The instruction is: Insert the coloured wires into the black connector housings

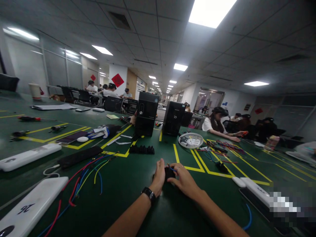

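Note:
Low over the green table, my left hand [159, 177] wears a dark watch and grips the side of a small black block [169, 173], its fingers pressed together. My right hand [184, 179] curls over the block from the other side, pinching a short blue wire [173, 169] at its top. Both hands partly cover the block, so its details and the wire's end are hidden. Beyond them lies a row of black blocks [142, 149]. Loose red, blue, green and yellow wires [85, 176] spread to the left.
Two black computer towers [147, 113] [174, 118] stand ahead. A white round basket [191, 141] and tangled wires [229, 148] lie right. White power strips [37, 207], a black pouch [80, 156] and screwdrivers [32, 118] occupy the left. A person [217, 123] sits across at the right.

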Action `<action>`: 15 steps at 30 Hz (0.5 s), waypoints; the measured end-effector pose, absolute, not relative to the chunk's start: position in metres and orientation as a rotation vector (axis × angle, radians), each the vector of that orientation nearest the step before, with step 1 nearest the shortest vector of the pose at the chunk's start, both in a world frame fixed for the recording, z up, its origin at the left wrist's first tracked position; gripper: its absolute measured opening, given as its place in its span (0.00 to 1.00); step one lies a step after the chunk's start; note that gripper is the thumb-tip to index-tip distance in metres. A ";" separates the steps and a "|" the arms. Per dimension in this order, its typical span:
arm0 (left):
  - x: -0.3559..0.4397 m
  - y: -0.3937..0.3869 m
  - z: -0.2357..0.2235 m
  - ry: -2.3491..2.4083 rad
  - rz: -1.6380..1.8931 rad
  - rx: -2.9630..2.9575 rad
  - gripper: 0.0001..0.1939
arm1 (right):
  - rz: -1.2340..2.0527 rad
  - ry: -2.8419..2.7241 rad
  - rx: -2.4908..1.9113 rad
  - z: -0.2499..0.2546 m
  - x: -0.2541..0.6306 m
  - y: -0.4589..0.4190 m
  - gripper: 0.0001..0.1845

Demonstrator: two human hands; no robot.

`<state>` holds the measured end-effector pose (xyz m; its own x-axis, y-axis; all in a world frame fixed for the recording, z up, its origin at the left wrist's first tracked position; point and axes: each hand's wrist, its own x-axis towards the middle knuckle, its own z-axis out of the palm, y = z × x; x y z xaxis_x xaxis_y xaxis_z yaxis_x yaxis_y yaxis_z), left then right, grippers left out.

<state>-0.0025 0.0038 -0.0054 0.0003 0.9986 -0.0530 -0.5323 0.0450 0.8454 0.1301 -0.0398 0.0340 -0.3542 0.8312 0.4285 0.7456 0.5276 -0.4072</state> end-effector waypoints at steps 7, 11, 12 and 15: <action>-0.008 -0.024 0.019 1.026 1.681 1.598 0.07 | 0.174 -2.182 -1.467 0.016 0.142 0.065 0.10; 0.004 -0.043 0.022 0.824 1.317 2.250 0.07 | 0.177 -2.152 -1.433 0.002 0.128 0.110 0.15; 0.006 -0.044 0.021 0.813 1.239 2.341 0.07 | 0.175 -2.140 -1.426 -0.001 0.124 0.119 0.16; 0.010 -0.040 0.018 0.882 1.126 2.449 0.08 | 0.170 -2.114 -1.404 -0.009 0.116 0.139 0.18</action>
